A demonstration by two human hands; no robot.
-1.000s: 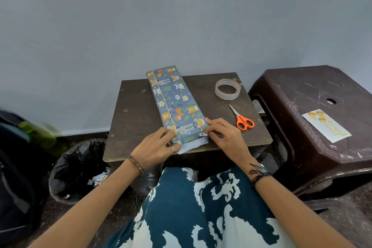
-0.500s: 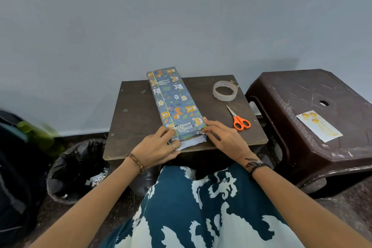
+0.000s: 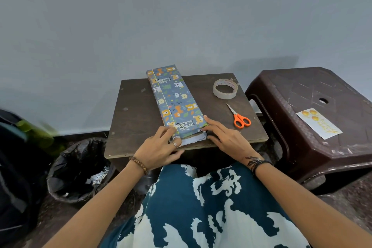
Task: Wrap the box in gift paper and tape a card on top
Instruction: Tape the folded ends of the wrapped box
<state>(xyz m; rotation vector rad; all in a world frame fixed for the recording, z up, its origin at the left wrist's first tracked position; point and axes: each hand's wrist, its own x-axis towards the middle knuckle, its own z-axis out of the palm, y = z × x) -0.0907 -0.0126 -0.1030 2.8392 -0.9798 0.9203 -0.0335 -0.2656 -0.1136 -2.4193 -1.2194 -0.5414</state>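
A long flat box (image 3: 174, 100) wrapped in blue animal-print gift paper lies lengthwise on the small dark wooden table (image 3: 136, 115). At its near end a white flap of paper (image 3: 194, 140) sticks out onto the table. My left hand (image 3: 161, 150) rests at the box's near left corner, fingers on the paper edge. My right hand (image 3: 226, 138) lies flat at the near right corner, its straight fingers pressing the paper end against the box. A white card with yellow print (image 3: 319, 124) lies on the brown plastic stool (image 3: 298, 94) to the right.
A roll of clear tape (image 3: 225, 89) and orange-handled scissors (image 3: 239, 117) lie on the table's right side. A bin lined with a black bag (image 3: 76, 169) stands on the floor to the left. A dark bag (image 3: 12, 167) is at the far left. A grey wall rises behind.
Both hands stay at the box's near end; my right hand's fingers have shifted slightly along the right corner. The head view has dipped a little.
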